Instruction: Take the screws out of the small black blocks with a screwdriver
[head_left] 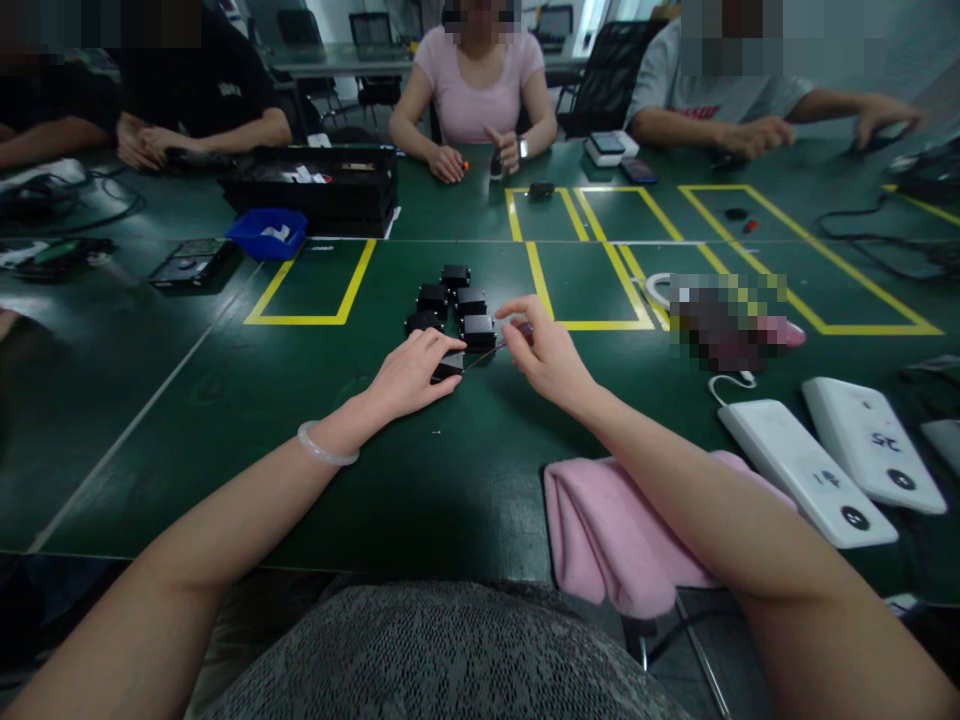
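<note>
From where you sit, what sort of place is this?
Probably a workshop for small electronic parts. People sit at a green table marked with yellow lines, and the right hand holds a thin tool near a black block under the left hand.

A dark green tabletop is marked with yellow tape outlines across its middle and far right. A cluster of black rectangular blocks sits at centre. A folded pink cloth overhangs the near edge, right of centre, with two white power banks farther right. Far left stand a black open-topped case and blue tray.
</note>
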